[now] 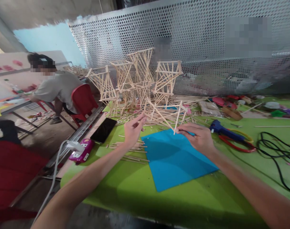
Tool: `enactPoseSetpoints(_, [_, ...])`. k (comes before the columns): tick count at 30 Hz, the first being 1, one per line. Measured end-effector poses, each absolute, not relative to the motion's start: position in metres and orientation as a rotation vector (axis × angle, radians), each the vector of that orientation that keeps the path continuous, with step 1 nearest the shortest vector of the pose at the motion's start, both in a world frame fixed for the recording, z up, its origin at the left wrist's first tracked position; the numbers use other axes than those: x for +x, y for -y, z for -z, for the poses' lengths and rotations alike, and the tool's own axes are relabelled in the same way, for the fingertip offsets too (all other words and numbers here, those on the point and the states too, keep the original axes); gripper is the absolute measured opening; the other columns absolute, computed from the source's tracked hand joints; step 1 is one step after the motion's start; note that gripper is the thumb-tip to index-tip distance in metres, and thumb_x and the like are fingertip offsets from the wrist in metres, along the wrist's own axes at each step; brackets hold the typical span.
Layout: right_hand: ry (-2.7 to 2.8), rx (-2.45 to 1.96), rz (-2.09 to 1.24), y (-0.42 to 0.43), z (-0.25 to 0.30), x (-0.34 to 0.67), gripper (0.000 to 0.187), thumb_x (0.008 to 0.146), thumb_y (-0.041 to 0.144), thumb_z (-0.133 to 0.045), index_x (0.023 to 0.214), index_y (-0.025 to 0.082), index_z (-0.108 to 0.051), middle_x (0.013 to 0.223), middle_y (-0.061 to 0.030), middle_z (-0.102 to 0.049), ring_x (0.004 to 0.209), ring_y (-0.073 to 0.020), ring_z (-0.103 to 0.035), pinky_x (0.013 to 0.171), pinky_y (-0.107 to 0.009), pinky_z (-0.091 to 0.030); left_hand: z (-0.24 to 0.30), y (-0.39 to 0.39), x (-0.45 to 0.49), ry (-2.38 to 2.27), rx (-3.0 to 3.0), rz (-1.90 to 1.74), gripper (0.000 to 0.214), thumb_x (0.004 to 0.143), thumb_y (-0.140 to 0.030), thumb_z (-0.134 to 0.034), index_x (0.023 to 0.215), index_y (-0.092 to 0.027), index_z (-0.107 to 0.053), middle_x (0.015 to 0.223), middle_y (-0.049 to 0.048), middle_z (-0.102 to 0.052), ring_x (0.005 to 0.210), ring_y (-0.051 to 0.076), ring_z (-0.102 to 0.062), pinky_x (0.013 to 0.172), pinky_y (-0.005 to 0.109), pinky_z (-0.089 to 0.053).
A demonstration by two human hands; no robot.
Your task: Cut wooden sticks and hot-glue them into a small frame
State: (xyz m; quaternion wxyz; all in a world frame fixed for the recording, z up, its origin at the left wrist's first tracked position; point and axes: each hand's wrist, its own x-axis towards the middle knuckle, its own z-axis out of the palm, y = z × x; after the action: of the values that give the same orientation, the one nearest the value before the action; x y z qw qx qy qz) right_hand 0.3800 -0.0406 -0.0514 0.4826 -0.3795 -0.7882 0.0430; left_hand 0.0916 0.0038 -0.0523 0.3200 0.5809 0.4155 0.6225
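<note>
Rn, nearest the body, the green table (121, 190) runs under both forearms, w/ a blue sheet (168, 168) lying at an angle on it, btwn the arms. Small loose sticks (140, 147) lie to its left, partly under the L forearm.

R hand (196, 136) has thumb & fingertips clamped on the low corner of a small stick frame (178, 116), held up over the sheet's far edge. L hand (134, 128) is up near the frame's other end, thumb & fingers close together; prob. a pinch on a thin stick, but can't tell for sure b/c the clutter behind blends in.

Step in hand, as I judge it: holding & lining up the frame in mid-air. Next move calls for a light, steady pinch at that corner, bc the thin sticks could twist or snap if squeezed, plus L fingers kept clear of the pile.

Glue gun (224, 132) lies to the R, well within reach; dark phone (103, 130) & pink power strip (84, 151) to the L. Beyond: messy stick pile (156, 121), then a tall stick structure (141, 86). Farther back, a perf. metal screen (194, 41) and, far L, a seated co-worker (61, 87).
</note>
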Motion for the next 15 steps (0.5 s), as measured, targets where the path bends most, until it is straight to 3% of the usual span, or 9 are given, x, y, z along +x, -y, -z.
enactPoseSetpoints(9, [1.892, -0.908, -0.072, 0.0415, 0.0517, 0.3791, 0.012, 0.095, 0.027, -0.070, 0.103, 0.029, -0.080, 0.102, -0.0019, -0.080, 0.091, -0.0221, -0.076, 0.085, -0.036, -0.062, 0.0526, -0.0026, 0.0910, -1.064, 1.524, -1.622, 0.044, 0.086, -0.050, -0.076, 0.121, -0.024, -0.079, 0.105, 0.0076, -0.081, 0.052, 0.008, -0.053, 0.049, 0.025, -0.051])
enactPoseSetpoints(15, [1.875, -0.951, 0.035, 0.0358, 0.0506, 0.3854, 0.014, 0.097, 0.025, -0.068, 0.106, 0.028, -0.078, 0.104, -0.0028, -0.080, 0.096, -0.0226, -0.075, 0.089, -0.037, -0.061, 0.0457, -0.0049, 0.0914, -1.037, 1.457, -1.523, 0.049, 0.084, -0.055, -0.077, 0.115, -0.017, -0.080, 0.104, 0.0105, -0.080, 0.054, 0.008, -0.054, 0.050, 0.025, -0.049])
